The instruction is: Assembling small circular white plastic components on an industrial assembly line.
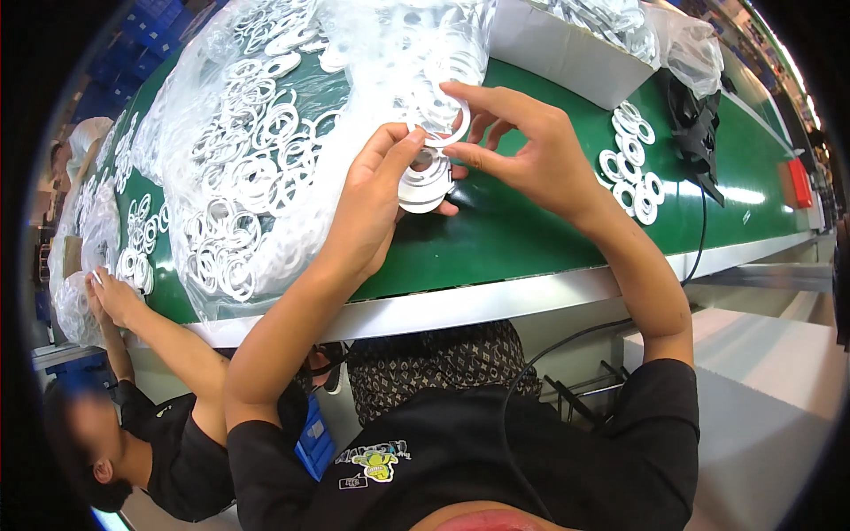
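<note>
My left hand (382,181) is closed on a white ring-shaped part (426,188) with a round hole, thumb on top and fingertips showing beneath it. Just above that part, a thin white ring (463,124) is pinched between the thumb and fingers of my right hand (522,142). The ring's lower edge comes close to my left thumb; whether it touches the part below, I cannot tell. Both hands are held over the green table (496,230), beside a clear plastic bag (354,115) spread over many loose white rings (257,177).
A white box (567,57) full of white parts stands at the back. Several white discs (633,159) lie to the right, near a black strap-like bundle (695,133) and a cable (704,230). A red box (797,183) sits far right. At left, a co-worker's hands (111,296) handle a plastic bag.
</note>
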Demonstrator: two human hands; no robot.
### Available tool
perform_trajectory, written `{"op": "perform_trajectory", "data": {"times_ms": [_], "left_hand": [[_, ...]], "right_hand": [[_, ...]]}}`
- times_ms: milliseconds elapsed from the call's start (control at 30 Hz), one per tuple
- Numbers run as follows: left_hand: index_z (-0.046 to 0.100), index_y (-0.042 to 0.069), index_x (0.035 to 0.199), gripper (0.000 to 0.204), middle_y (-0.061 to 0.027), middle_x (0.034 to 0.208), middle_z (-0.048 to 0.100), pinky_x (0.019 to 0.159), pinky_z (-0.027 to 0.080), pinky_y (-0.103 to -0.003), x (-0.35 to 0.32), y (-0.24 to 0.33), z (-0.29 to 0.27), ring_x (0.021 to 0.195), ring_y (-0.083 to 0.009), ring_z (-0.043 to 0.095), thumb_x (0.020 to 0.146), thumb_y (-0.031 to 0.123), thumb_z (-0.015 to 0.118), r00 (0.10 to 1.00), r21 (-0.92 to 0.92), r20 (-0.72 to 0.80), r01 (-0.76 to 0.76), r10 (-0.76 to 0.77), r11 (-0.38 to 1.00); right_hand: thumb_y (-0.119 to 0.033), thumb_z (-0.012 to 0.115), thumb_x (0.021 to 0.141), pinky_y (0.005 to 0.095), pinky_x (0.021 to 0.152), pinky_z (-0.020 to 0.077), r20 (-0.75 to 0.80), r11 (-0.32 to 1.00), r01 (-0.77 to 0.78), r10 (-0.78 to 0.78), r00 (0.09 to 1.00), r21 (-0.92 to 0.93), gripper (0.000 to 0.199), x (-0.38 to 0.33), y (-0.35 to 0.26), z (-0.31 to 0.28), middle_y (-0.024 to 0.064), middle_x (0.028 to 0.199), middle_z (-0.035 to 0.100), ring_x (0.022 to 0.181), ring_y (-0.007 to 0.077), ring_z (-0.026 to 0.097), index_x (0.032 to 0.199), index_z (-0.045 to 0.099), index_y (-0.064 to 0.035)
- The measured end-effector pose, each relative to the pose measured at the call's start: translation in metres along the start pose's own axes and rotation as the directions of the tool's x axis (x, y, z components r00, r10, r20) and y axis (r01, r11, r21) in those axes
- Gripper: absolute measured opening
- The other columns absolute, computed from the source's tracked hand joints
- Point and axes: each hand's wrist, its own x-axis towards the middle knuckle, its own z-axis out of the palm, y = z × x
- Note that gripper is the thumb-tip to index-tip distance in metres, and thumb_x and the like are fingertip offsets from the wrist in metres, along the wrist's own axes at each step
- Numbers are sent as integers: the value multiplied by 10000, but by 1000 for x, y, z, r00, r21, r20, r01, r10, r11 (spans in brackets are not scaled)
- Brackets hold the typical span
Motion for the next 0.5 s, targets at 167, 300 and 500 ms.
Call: {"op": "perform_trajectory", "data": {"times_ms": [167, 300, 500], "left_hand": [[481, 21, 1100, 251, -129, 974, 617, 586, 575, -294, 0, 3, -5, 835, -205, 661, 971, 234, 449, 998, 43, 54, 6, -9, 999], [420, -24, 1262, 467, -163, 1079, 584, 643, 577, -345, 0, 5, -5, 908, -229, 642, 974, 339, 357, 997, -16, 74, 28, -27, 999], [407, -23, 1272, 447, -158, 1107, 586, 747, 544, -365, 6, 9, -5, 978, -239, 612, 960, 289, 335, 991, -100, 129, 40, -27, 994]], "right_hand": [[-153, 768, 712, 249, 701, 488, 0, 986, -97, 98, 995, 138, 449, 0, -1, 0, 64, 1034, 622, 884, 143, 596, 1121, 613, -50], [-164, 781, 695, 274, 781, 481, -33, 994, 15, -11, 999, 107, 437, 2, 3, -3, 76, 1136, 578, 1007, 171, 557, 1089, 624, -58], [-169, 777, 689, 296, 812, 493, 53, 998, 50, -52, 997, 33, 430, 0, -7, 9, 86, 1110, 577, 979, 197, 579, 1078, 633, -57]]}}
